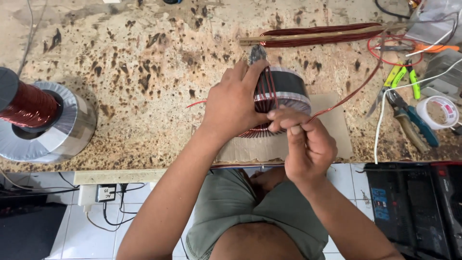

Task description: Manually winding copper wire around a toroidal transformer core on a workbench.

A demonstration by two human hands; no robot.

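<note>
Hands: left (231, 103) clasped over one toroidal core (288, 91), right (308, 144) pinching one copper wire (353, 91).

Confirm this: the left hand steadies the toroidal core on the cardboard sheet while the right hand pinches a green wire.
Not quite. In the head view the wire pinched by the right hand is copper-red, not green. The left hand does steady the toroidal core on the cardboard sheet.

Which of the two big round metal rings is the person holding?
The toroidal core at the bench's middle, partly wound with copper wire, under the left hand and right hand. The other core sits untouched far left, a wire spool in it.
</note>
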